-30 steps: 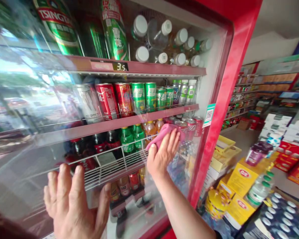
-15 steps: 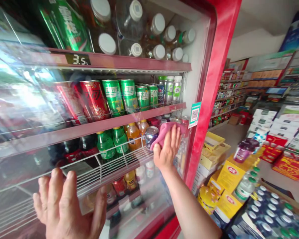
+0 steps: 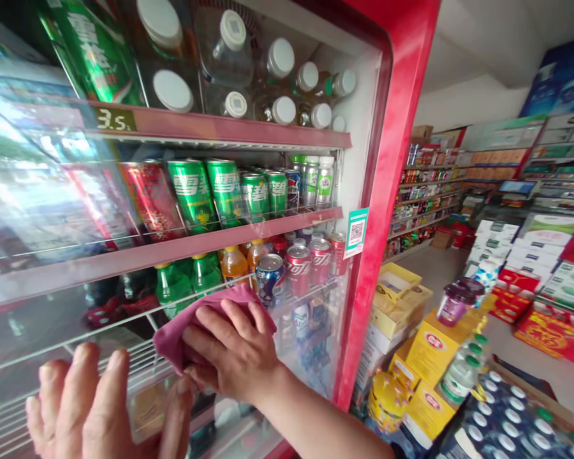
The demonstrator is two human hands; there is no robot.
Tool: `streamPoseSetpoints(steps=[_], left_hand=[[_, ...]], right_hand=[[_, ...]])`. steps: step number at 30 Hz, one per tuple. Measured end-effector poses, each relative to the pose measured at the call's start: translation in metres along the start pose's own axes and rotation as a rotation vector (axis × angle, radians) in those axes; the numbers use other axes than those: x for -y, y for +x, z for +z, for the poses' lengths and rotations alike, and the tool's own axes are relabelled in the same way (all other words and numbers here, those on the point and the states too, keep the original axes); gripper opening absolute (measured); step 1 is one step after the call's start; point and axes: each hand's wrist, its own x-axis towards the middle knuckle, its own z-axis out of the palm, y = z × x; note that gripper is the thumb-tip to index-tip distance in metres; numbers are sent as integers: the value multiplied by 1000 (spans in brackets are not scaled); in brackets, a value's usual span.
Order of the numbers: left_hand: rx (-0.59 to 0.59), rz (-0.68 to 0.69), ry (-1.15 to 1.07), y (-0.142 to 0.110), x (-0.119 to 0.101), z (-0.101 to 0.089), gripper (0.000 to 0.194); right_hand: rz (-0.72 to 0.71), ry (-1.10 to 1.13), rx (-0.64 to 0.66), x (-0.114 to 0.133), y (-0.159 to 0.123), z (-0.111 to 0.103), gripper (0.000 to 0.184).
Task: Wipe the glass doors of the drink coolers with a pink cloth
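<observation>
My right hand (image 3: 234,347) presses a pink cloth (image 3: 172,338) flat against the glass door of a red drinks fridge (image 3: 385,185). Its fingers lie over the cloth, with the thumb tucked at the lower edge. At lower left, my left hand (image 3: 108,408) is raised with fingers spread and nothing in it; whether it touches the glass I cannot tell. Behind the glass, green cans (image 3: 189,194) and red cans (image 3: 153,201) line the middle shelf. Below them are green bottles (image 3: 205,274), orange drink bottles (image 3: 234,262) and a blue can (image 3: 270,279).
A QR code sticker (image 3: 356,233) is on the door's right side. To the right, yellow boxes (image 3: 433,347), shrink-wrapped bottles (image 3: 504,408) and a purple cup (image 3: 452,303) are stacked close to the fridge. Stocked shelves (image 3: 433,191) stand farther back.
My right hand has slid the pink cloth down and left across the glass, uncovering red cans on the right. My left hand stays spread, slightly lower and left in view.
</observation>
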Motion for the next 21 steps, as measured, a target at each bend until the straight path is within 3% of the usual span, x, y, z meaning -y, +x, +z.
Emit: streamPoseSetpoints(steps=[2, 6, 8, 10, 13, 15, 18, 21], left_hand=[[-88, -44, 71, 3, -10, 3, 97], [-57, -79, 130, 4, -24, 1, 99], [-58, -82, 149, 4, -27, -1, 100], [-45, -97, 171, 8, -29, -2, 101], [-35, -136, 201, 19, -32, -4, 98], [-50, -155, 212, 28, -32, -5, 96], [-84, -143, 229, 38, -24, -7, 94], [-109, -108, 254, 40, -11, -10, 95]], right_hand=[[-1, 4, -39, -32, 2, -4, 59], [192, -52, -152, -99, 7, -11, 71], [307, -80, -159, -121, 14, -13, 78], [443, -99, -183, -128, 25, -14, 81], [625, -101, -241, -104, 45, -11, 82], [598, -63, -215, -72, 55, -8, 83], [270, 17, -139, -27, 59, -3, 78], [-2, 54, -109, -17, 54, -3, 70]])
